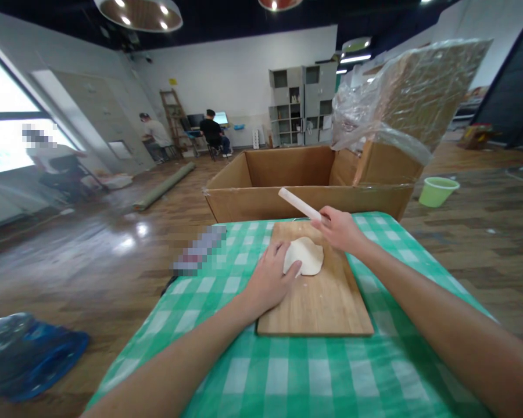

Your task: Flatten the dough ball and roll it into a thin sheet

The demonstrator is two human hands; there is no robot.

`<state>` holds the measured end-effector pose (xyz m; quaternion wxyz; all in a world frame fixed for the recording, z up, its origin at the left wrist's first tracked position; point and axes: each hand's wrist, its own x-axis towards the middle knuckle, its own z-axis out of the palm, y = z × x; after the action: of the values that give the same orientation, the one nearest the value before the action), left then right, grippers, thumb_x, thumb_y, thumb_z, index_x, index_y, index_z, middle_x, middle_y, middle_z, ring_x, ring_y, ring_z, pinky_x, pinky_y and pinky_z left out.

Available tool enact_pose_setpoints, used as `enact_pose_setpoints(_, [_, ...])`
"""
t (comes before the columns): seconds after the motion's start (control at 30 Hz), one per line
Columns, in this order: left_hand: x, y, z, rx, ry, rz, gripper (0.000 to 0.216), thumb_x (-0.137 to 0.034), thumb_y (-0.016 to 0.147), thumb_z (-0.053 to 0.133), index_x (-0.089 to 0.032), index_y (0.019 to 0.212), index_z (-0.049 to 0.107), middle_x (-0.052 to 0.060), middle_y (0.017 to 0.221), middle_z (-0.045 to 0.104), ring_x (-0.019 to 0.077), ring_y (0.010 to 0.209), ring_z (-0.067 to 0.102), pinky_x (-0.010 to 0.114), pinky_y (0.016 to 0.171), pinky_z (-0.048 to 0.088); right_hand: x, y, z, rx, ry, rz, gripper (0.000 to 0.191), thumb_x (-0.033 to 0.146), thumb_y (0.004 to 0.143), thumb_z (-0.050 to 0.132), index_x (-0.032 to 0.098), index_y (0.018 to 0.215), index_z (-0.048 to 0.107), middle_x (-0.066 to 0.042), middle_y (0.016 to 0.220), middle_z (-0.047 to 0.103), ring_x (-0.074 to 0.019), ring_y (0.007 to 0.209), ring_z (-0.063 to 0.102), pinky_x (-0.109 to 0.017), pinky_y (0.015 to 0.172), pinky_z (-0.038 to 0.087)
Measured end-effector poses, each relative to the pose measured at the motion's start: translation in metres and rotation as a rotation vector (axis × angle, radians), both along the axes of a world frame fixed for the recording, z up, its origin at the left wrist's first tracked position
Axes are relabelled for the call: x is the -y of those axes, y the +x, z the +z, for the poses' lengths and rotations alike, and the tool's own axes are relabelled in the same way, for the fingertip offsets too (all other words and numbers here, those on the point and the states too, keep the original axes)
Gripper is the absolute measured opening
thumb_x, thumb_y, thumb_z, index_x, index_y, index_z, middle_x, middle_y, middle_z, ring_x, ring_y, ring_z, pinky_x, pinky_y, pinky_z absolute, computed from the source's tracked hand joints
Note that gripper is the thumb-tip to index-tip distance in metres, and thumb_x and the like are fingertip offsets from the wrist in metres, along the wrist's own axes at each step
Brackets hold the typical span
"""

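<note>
A flat, roundish sheet of dough (pixel 310 257) lies on a wooden cutting board (pixel 316 313). My left hand (pixel 272 273) is at the dough's left edge, fingers curled along its upper left side and thumb across its lower edge. In my right hand (pixel 337 228) is a pale rolling pin (pixel 300 203), gripped near its right end. The pin is raised above the far end of the board and slants up to the left, apart from the dough. Part of the dough is covered by my left hand.
A green checked tablecloth (pixel 239 383) covers the table. A blurred-out flat item (pixel 200 249) lies at its left edge. Beyond stands a large open cardboard box (pixel 261 200). A green bucket (pixel 437 193) is on the floor at right, a blue plastic bag (pixel 39 360) at left. Several people sit farther back.
</note>
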<state>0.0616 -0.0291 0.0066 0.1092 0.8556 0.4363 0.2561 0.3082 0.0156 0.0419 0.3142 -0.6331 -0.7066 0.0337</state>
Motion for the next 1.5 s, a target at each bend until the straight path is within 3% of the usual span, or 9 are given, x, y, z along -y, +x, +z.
enact_pose_setpoints(0.17, [-0.018, 0.000, -0.003, 0.138, -0.029, 0.022, 0.035, -0.037, 0.099, 0.060, -0.021, 0.130, 0.058, 0.010, 0.128, 0.071, 0.0286, 0.125, 0.065, 0.056, 0.121, 0.040, -0.001, 0.004, 0.004, -0.147, -0.026, -0.065, 0.032, 0.051, 0.096, 0.064, 0.021, 0.083, 0.067, -0.003, 0.074, 0.071, -0.0181, 0.064, 0.061, -0.030, 0.057, 0.036])
enact_pose_setpoints(0.33, [-0.018, 0.005, 0.002, 0.445, -0.328, -0.013, 0.062, -0.025, 0.086, 0.074, -0.018, 0.143, 0.050, 0.007, 0.114, 0.074, 0.0212, 0.104, 0.072, 0.040, 0.098, 0.058, -0.004, 0.016, 0.008, -0.365, -0.084, -0.090, 0.033, 0.051, 0.095, 0.064, 0.021, 0.081, 0.066, -0.002, 0.067, 0.068, -0.0143, 0.052, 0.056, -0.027, 0.048, 0.034])
enact_pose_setpoints(0.63, [-0.004, 0.014, 0.013, 0.083, -0.148, 0.054, 0.048, -0.052, 0.081, 0.082, -0.022, 0.118, 0.075, 0.012, 0.136, 0.065, 0.0361, 0.131, 0.057, 0.057, 0.116, 0.040, 0.001, 0.020, 0.017, -0.410, -0.114, -0.057, 0.029, 0.045, 0.096, 0.067, 0.017, 0.088, 0.070, -0.004, 0.068, 0.070, -0.0110, 0.048, 0.053, -0.024, 0.044, 0.035])
enact_pose_setpoints(0.8, [-0.005, 0.015, 0.018, 0.207, -0.312, -0.003, 0.040, -0.038, 0.071, 0.092, -0.022, 0.104, 0.079, 0.011, 0.126, 0.072, 0.0353, 0.125, 0.064, 0.054, 0.112, 0.047, 0.000, 0.022, 0.014, -0.341, -0.139, -0.023, 0.030, 0.046, 0.095, 0.066, 0.018, 0.083, 0.068, -0.002, 0.067, 0.069, -0.0104, 0.048, 0.053, -0.023, 0.045, 0.033])
enact_pose_setpoints(0.97, [0.006, 0.020, 0.018, 0.328, -0.503, -0.094, 0.034, -0.024, 0.074, 0.085, -0.020, 0.105, 0.072, 0.006, 0.106, 0.078, 0.0272, 0.100, 0.074, 0.043, 0.090, 0.059, 0.001, 0.024, 0.014, -0.314, -0.112, -0.017, 0.031, 0.047, 0.094, 0.066, 0.019, 0.082, 0.067, -0.001, 0.067, 0.069, -0.0104, 0.048, 0.053, -0.024, 0.047, 0.034])
enact_pose_setpoints(1.17, [0.012, 0.023, 0.025, 0.485, -0.639, -0.232, 0.034, -0.018, 0.079, 0.075, -0.017, 0.114, 0.070, 0.006, 0.106, 0.078, 0.0234, 0.096, 0.074, 0.035, 0.080, 0.058, 0.001, 0.026, 0.019, -0.315, -0.111, -0.023, 0.030, 0.047, 0.095, 0.066, 0.019, 0.082, 0.066, -0.001, 0.065, 0.068, -0.0106, 0.048, 0.054, -0.024, 0.047, 0.034])
enact_pose_setpoints(1.27, [0.007, 0.022, 0.032, 0.485, -0.544, -0.235, 0.020, -0.023, 0.088, 0.068, -0.017, 0.106, 0.074, 0.004, 0.100, 0.077, 0.0216, 0.088, 0.071, 0.032, 0.074, 0.055, 0.000, 0.029, 0.021, -0.318, -0.119, -0.029, 0.030, 0.046, 0.095, 0.066, 0.019, 0.083, 0.067, -0.001, 0.066, 0.068, -0.0105, 0.047, 0.053, -0.024, 0.046, 0.034])
enact_pose_setpoints(1.4, [0.001, 0.017, 0.039, 0.590, -0.140, -0.160, 0.013, -0.027, 0.098, 0.061, -0.019, 0.106, 0.067, 0.006, 0.100, 0.073, 0.0210, 0.091, 0.068, 0.034, 0.080, 0.055, -0.001, 0.036, 0.021, -0.325, -0.090, -0.029, 0.031, 0.049, 0.095, 0.066, 0.019, 0.086, 0.069, -0.001, 0.065, 0.068, -0.0113, 0.047, 0.054, -0.024, 0.045, 0.034])
enact_pose_setpoints(1.5, [-0.003, 0.010, 0.036, 0.508, 0.135, -0.373, 0.018, -0.011, 0.097, 0.054, -0.022, 0.109, 0.063, 0.009, 0.120, 0.071, 0.0241, 0.119, 0.065, 0.044, 0.104, 0.052, -0.002, 0.041, 0.021, -0.320, -0.073, -0.039, 0.033, 0.050, 0.096, 0.064, 0.019, 0.084, 0.068, -0.001, 0.063, 0.066, -0.0117, 0.046, 0.053, -0.024, 0.044, 0.035])
